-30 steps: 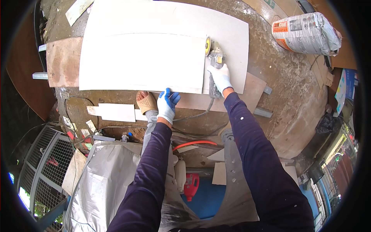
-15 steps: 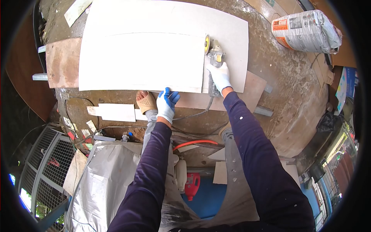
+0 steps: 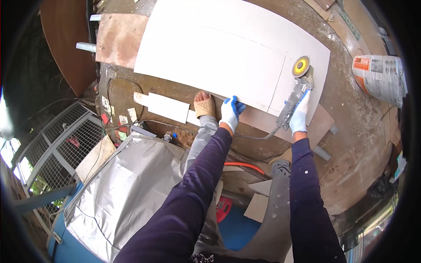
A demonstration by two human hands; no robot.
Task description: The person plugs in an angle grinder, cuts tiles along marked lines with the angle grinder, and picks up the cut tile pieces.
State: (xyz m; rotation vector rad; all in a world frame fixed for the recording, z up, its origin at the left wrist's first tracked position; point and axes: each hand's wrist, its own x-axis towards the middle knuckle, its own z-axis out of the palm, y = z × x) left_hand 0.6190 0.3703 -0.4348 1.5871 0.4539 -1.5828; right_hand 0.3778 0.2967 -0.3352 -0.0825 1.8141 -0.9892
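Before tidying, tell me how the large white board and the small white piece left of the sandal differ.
The large board covers far more area than the small piece. The large board carries thin lines; the small piece shows none. The left hand meets the large board's edge; no hand touches the small piece. Both look white and flat.

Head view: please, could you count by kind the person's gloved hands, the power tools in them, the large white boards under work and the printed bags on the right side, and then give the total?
Left hand and right hand, both gloved: 2
Angle grinder: 1
Large white board: 1
Printed bag: 1
Total: 5
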